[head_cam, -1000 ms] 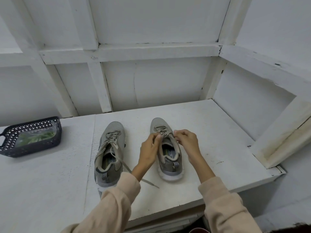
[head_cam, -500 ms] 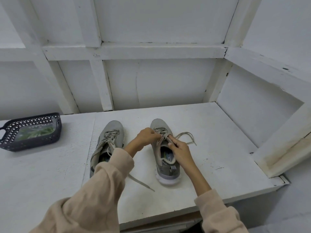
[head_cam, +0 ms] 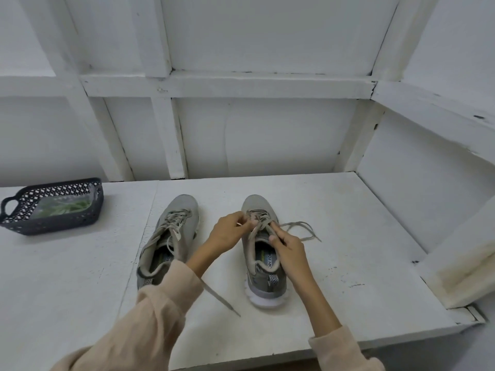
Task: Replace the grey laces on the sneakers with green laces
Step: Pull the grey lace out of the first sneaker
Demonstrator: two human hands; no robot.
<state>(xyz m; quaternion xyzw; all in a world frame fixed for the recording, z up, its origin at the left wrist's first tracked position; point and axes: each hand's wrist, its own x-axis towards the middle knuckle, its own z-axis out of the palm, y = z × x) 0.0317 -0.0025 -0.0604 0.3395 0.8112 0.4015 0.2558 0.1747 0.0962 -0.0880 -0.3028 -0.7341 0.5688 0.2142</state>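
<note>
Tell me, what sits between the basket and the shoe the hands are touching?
The other sneaker stands between the basket and that shoe, toe pointing away; the head view shows it.

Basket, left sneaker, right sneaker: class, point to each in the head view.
basket [head_cam: 53, 226], head view, front wall.
left sneaker [head_cam: 184, 204], head view, toe.
right sneaker [head_cam: 259, 286], head view, heel.

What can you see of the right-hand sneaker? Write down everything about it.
The right sneaker is grey-beige and fabric-looking, with a white sole. It stands upright on the white table, toe pointing away. Its grey lace is partly undone, one end trailing on the table to its right. The left hand and right hand pinch the lace over the tongue.
</note>
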